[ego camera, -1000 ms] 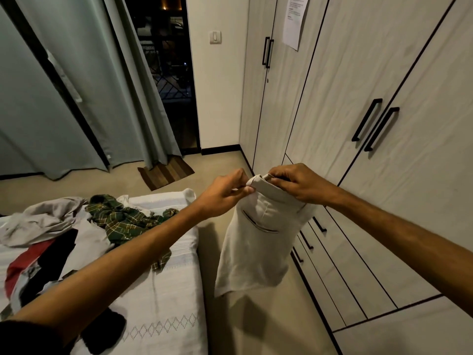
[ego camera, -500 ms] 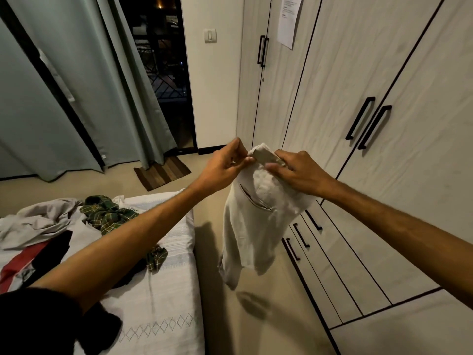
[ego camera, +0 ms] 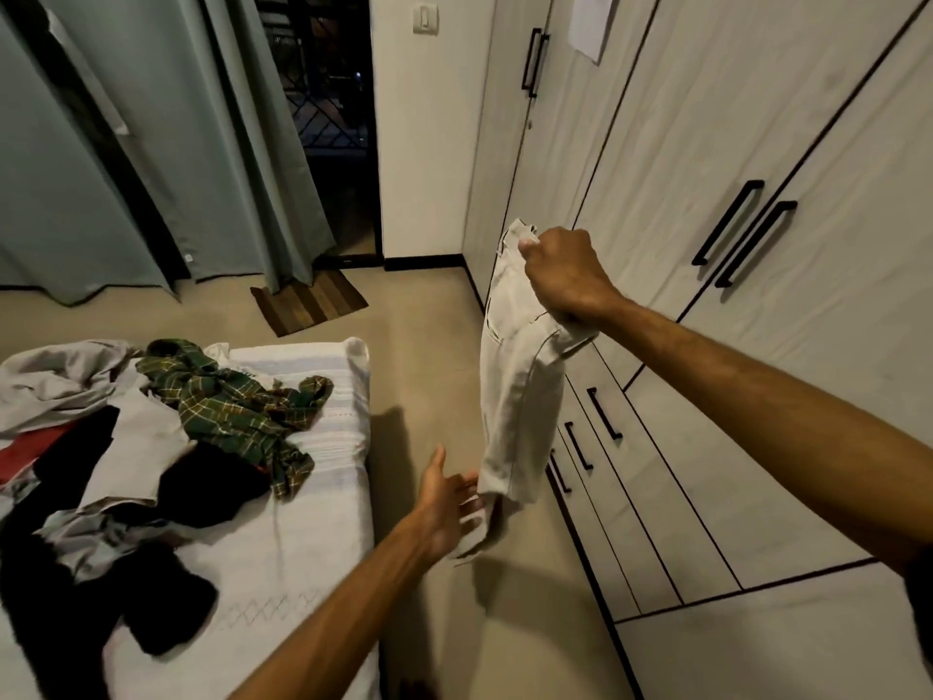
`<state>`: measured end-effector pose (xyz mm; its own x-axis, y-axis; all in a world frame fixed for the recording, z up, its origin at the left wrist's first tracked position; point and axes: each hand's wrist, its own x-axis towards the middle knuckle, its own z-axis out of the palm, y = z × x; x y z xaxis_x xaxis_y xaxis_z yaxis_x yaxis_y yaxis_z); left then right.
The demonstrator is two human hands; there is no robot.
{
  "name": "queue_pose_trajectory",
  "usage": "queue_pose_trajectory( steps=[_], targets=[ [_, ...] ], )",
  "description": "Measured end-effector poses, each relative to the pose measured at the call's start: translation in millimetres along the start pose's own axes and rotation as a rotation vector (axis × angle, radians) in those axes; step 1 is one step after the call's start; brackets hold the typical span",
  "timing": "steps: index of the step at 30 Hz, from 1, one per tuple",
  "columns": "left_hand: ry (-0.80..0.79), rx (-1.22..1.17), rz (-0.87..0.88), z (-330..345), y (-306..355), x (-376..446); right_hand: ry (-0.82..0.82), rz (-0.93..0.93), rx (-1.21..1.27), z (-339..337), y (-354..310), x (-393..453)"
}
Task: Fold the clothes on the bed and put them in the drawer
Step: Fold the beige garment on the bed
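Bedroom at night, pale floor, wall of light wooden wardrobe doors filling the right of the frame, grey-green curtains at upper left.

Right hand (ego camera: 565, 277), upper centre-right: grip clamped tight on the waistband end of pale beige shorts (ego camera: 520, 396), fingers curled round the bunched cloth. Shorts hanging straight down from that fist, apparently halved lengthwise, a pocket seam showing on the near face, hem ends low at centre frame and blurred.

Left hand (ego camera: 447, 502), lower centre: fingers apart and relaxed, palm turned toward the hem, just beside or brushing it; actual contact too blurred to tell. Nothing held.

Likely step: catching the loose bottom end to fold it up toward the waistband. Best done by pinching both hem layers together at the edge, keeping the top fist steady so the seams stay lined up, then raising the hem level with the waistband before flattening. Risk: grabbing one layer only, leaving a crooked fold.

Closed drawers (ego camera: 621, 472) with black handles just right of the hanging shorts, low in the wardrobe. Bed (ego camera: 323, 522) at lower left, white cover, bearing an unfolded heap: green checked shirt (ego camera: 237, 401), grey, black and red garments.
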<state>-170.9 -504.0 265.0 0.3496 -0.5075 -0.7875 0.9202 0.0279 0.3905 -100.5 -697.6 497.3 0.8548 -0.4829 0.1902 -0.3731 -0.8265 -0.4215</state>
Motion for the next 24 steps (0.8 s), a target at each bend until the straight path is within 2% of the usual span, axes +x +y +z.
queue_pose_trajectory(
  steps=[3, 7, 8, 11, 13, 16, 18, 24],
  targets=[
    [-0.151, -0.192, 0.005, 28, -5, 1, 0.013, 0.044, 0.040, 5, -3, -1],
    [0.018, -0.172, -0.056, 50, -21, 2, 0.058, 0.124, 0.077, -3, 1, -3],
    [0.023, -0.153, -0.093, 51, -24, 2, 0.074, 0.139, 0.091, -5, 2, -1],
    [-0.099, -0.176, -0.163, 52, -40, 3, 0.093, 0.166, 0.106, -11, 10, 1],
    [-0.136, -0.232, -0.089, 56, -37, 2, 0.113, 0.167, 0.108, -15, 13, 1],
    [0.069, -0.275, 0.124, 60, -18, 7, 0.135, 0.163, 0.107, -19, 12, 1],
    [0.139, -0.281, 0.183, 56, -5, 9, 0.145, 0.162, 0.105, -20, 11, 1],
    [-0.071, -0.322, 0.161, 44, 11, -3, 0.159, 0.179, 0.113, -17, 4, 3]
  ],
)
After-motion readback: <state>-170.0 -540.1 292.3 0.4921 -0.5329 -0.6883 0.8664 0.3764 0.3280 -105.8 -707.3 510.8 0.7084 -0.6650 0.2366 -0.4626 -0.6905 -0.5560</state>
